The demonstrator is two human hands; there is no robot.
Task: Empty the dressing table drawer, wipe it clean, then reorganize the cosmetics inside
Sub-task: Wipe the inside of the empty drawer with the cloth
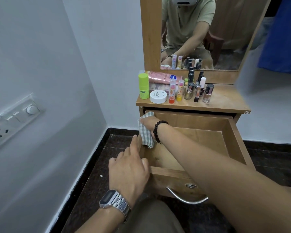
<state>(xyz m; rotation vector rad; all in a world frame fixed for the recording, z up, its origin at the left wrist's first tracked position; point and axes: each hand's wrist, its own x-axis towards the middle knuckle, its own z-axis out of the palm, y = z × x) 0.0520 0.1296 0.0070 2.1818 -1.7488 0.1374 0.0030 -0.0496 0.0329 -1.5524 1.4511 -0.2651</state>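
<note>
Two hands work at the pulled-out drawer (183, 172) of a wooden dressing table (225, 100). The right hand (147, 122), with a dark bead bracelet (158, 130) at its wrist, reaches across to the drawer's far left corner and presses a checked cloth (145, 134) against the inner left wall; the cloth drapes over that wall's top edge and hangs down inside. Its fingers are hidden under the cloth, so I cannot tell whether they curl round it or lie flat on it. The left hand (128, 169), wearing a metal watch (115, 201), rests on the near left corner of the drawer, forefinger stretched along the left wall's rim and the other fingers bent loosely over the front edge. The drawer's wooden floor is bare apart from a few dark smudges near the front. A curved metal handle (186, 197) and a round lock (191, 186) sit on the drawer front.

All the cosmetics stand on the tabletop above the drawer, crowded at its left half: a green stick (143, 85), a white round tub (158, 96), a pink tube (160, 77) lying on its side at the back, two clear tubes with red and yellow bases (175, 91), and a cluster of nail polish bottles (199, 86). A mirror (200, 31) rises behind them. A switch panel (15, 120) is fixed on the left wall.
</note>
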